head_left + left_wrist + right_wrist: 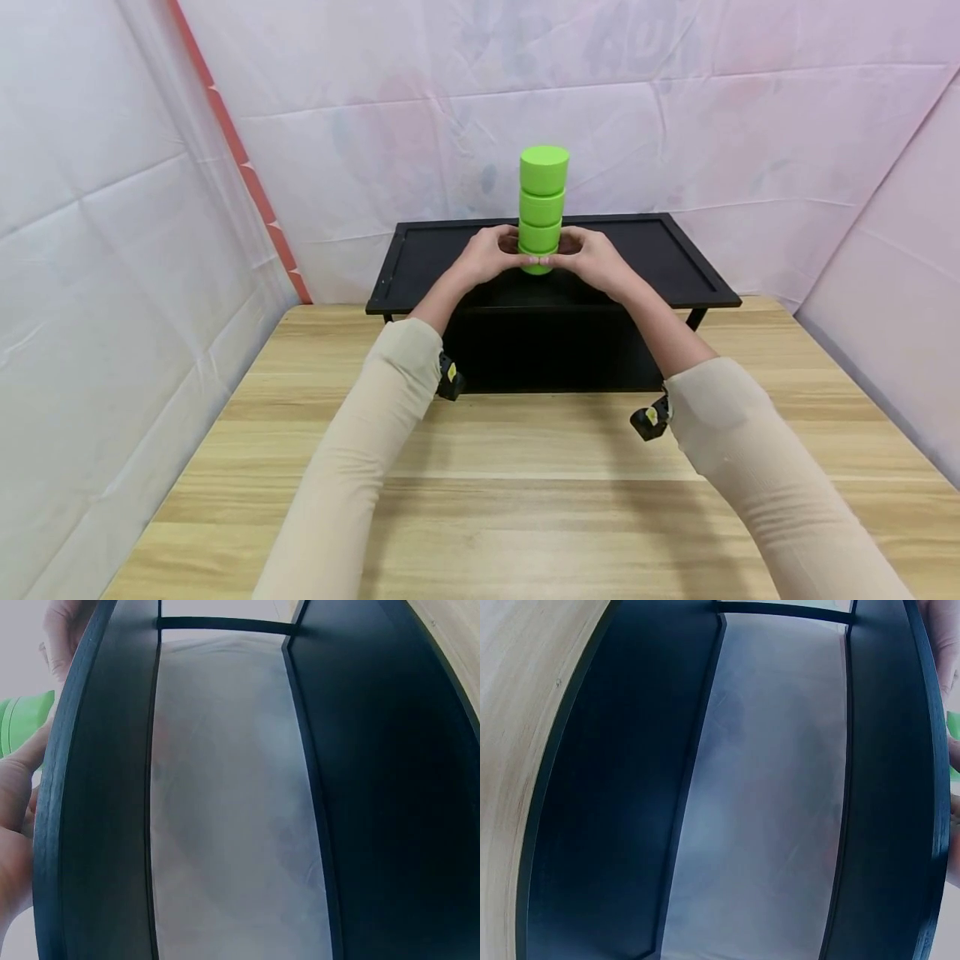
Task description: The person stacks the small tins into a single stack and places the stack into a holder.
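Observation:
A tall stack of bright green cups (543, 200) stands upright at the middle of a black two-tier rack's top (465, 283). Several cups make up the stack, and the uppermost shows a flat, plain green top. From the left, my left hand (491, 254) grips the lowest part, its thumb across the front. My right hand (592, 258) holds the same part from the right, and the two thumb tips meet at the front. Fingers behind the stack are hidden. In the left wrist view, part of the green stack (26, 724) shows beyond the rack's edge.
The rack has a raised rim, a lower black shelf (551, 354) and short legs (696, 318). It stands at the back of a wood-grain table (525, 517). White sheeting (337, 158) hangs behind and at both sides. Both forearms reach over the table.

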A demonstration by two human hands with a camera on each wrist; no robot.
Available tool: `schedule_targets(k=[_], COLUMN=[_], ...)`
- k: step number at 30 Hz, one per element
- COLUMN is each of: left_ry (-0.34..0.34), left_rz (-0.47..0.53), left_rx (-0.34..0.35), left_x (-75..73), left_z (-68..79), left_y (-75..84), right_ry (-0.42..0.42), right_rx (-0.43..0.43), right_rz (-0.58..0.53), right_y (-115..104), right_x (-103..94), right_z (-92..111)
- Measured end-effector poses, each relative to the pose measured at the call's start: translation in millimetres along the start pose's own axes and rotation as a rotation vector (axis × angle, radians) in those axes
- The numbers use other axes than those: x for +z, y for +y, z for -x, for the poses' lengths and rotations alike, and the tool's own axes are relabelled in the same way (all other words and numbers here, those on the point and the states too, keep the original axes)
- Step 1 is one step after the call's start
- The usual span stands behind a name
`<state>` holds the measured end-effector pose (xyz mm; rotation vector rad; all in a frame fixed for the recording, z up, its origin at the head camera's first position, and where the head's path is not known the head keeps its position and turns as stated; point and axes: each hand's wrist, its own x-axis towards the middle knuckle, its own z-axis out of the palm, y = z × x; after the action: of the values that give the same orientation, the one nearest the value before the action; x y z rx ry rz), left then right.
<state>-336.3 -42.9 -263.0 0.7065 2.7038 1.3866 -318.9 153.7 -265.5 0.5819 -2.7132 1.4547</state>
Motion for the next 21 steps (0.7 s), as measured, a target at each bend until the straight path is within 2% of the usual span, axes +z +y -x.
schedule_targets(k=[9, 21], left_ry=[0.035, 0.022], left_rz=[0.034, 0.031], left_rx=[-0.005, -0.02], left_x=[4.6, 5.4], left_z=[-2.5, -7.7], left_y=[-0.9, -0.8], right_ry=[0.006, 0.005], right_rx=[0.001, 0.026], right_rz=[-0.014, -0.008], right_y=[-2.0, 1.9], right_x=[-0.4, -2.3], right_z=[0.8, -3.9])
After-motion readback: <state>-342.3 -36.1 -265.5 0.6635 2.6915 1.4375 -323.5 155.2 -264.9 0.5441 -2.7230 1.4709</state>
